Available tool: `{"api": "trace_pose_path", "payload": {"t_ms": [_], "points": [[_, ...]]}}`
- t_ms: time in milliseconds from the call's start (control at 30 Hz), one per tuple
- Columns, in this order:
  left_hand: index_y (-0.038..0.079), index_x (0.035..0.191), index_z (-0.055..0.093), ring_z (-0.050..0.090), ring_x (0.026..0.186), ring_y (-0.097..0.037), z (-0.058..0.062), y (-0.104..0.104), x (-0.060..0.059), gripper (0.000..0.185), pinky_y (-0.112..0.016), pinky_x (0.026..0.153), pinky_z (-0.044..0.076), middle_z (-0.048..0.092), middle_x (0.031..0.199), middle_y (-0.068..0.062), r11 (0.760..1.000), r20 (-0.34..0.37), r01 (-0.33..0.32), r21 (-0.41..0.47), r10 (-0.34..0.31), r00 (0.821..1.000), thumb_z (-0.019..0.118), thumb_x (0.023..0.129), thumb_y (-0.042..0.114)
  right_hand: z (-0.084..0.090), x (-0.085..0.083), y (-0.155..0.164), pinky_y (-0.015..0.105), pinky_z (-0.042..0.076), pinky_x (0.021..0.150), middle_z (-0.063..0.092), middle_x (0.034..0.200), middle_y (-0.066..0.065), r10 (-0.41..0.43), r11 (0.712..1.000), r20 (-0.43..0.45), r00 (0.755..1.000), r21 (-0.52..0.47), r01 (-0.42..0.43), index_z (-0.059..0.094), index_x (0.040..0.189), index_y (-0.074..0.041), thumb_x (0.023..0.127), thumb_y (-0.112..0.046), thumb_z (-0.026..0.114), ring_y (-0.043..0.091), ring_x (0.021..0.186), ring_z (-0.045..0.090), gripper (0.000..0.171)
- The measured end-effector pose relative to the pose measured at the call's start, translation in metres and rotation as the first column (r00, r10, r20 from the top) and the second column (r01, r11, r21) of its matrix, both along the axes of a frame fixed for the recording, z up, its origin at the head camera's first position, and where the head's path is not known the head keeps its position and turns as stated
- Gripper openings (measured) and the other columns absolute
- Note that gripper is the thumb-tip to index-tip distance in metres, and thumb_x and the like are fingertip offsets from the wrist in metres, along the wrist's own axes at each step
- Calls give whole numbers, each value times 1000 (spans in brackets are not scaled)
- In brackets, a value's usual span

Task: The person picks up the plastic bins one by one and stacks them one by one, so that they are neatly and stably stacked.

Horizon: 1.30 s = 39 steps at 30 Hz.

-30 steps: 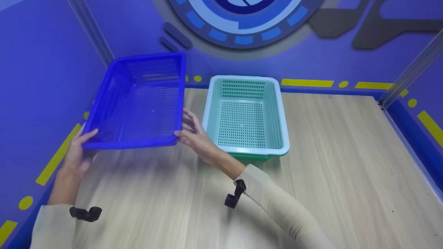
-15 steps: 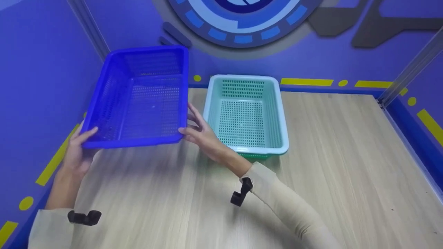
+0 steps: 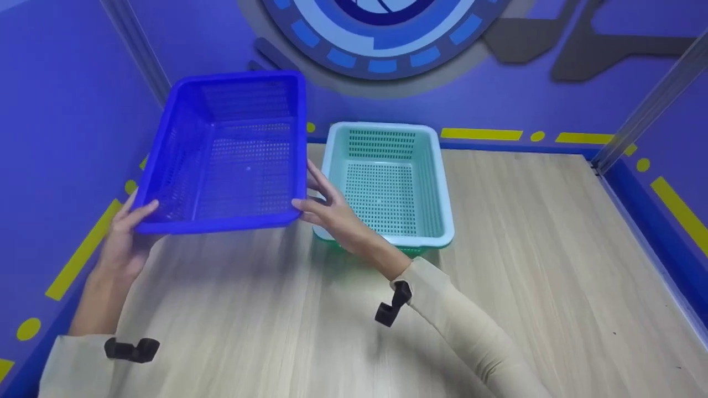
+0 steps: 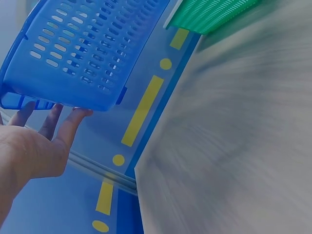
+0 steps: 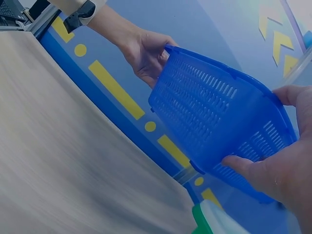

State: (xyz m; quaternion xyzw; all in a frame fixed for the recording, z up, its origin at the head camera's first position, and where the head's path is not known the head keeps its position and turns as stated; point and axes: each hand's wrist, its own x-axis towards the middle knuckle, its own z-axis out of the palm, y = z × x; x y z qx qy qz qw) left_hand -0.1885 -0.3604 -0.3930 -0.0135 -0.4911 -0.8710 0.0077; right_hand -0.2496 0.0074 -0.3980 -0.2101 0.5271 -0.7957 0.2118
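A blue perforated plastic basket (image 3: 243, 166) is held up off the table at the left, its open side tilted toward the head camera. My left hand (image 3: 123, 237) grips its near left corner, thumb over the rim and fingers beneath. At the near right corner, my right hand (image 3: 338, 215) holds the rim between thumb and fingers. The right wrist view shows both hands on the blue basket (image 5: 209, 112). Just right of it, a pale mint basket (image 3: 431, 188) sits on the table; green shows under its rim, perhaps from a second basket nested below.
The wood-grain table (image 3: 531, 265) extends to the right and front. Blue printed panels with a yellow dashed stripe (image 3: 481, 134) enclose the back and sides. A metal post (image 3: 135, 50) stands in the back left corner.
Both hands have lifted the blue basket slightly and shifted it a little to the right. The grip looks the same, and the mint basket stays in place on the table.
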Motion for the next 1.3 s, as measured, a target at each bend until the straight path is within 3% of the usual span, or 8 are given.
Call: {"api": "trace_pose_path", "payload": {"t_ms": [133, 467, 700, 833, 1300], "points": [[23, 144, 59, 74, 100, -19, 1, 3, 0, 45, -30, 87, 58, 73, 121, -5, 1000, -2, 9, 16, -8, 1000, 48, 105, 3, 1, -1, 5, 44, 51, 109, 35, 157, 15, -4, 1000, 9, 1000, -3, 4, 21, 164, -34, 98, -13, 65, 43, 142, 47, 82], [20, 148, 55, 75, 96, -17, 7, 20, -4, 47, -30, 84, 59, 74, 121, -5, 998, -36, 40, -41, -41, 999, 46, 105, 2, 5, -7, 26, 45, 52, 107, 34, 160, 18, -30, 999, 38, 999, 13, 30, 23, 163, -34, 98, -13, 64, 47, 142, 46, 80], [13, 158, 39, 75, 97, -16, 11, 29, -5, 55, -30, 85, 60, 71, 128, -4, 985, -74, 44, -169, -57, 996, 44, 105, 1, 7, -9, 39, 44, 54, 105, 32, 158, 21, -22, 1000, 61, 998, -1, 22, 21, 164, -30, 98, -9, 61, 52, 143, 41, 80], [15, 162, 29, 76, 93, -15, 13, 33, -6, 61, -28, 83, 60, 71, 128, -4, 983, -72, 62, -173, -75, 995, 44, 105, 0, 9, -10, 47, 45, 54, 104, 32, 158, 22, -18, 1000, 53, 998, -9, 18, 22, 164, -29, 97, -8, 62, 54, 143, 40, 81], [18, 163, 26, 71, 105, -15, 19, 50, -12, 64, -29, 92, 58, 58, 141, -6, 957, -64, 70, -280, -91, 994, 48, 105, 6, 15, -13, 71, 46, 54, 104, 35, 158, 17, -31, 999, 35, 999, -14, 32, 23, 164, -29, 96, -5, 60, 50, 144, 41, 81]]}}
